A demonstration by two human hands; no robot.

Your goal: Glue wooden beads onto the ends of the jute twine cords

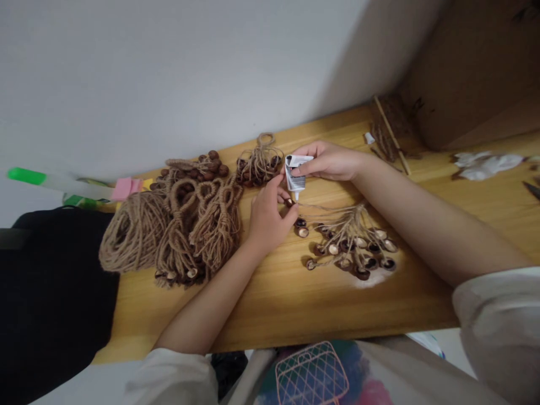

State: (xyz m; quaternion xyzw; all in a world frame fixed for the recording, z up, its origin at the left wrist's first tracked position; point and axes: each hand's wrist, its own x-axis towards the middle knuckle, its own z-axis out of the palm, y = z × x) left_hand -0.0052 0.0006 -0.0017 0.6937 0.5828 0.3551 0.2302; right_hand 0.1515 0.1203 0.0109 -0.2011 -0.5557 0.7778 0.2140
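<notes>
My right hand [324, 161] grips a white tube of glue [296, 183], its nozzle pointing down. Just below the nozzle, my left hand [272, 212] pinches a brown nut shell [289, 202] with a strand of twine running from it. That twine leads right to a bundle of jute strings [358, 216] whose ends carry several shell halves [361, 272], some showing pale insides. Two loose shell pieces [301, 228] lie on the table by my left thumb. Whether the nozzle touches the shell is hard to make out.
Left of my hands lie a coil of jute twine [134, 233], knotted twine tassels [215, 219] and strung brown shells [206, 169]. A finished-looking bundle [259, 163] rests by the wall. A black bag [54, 298], sticks [392, 135] and crumpled tissue [487, 165] flank the wooden table [270, 315].
</notes>
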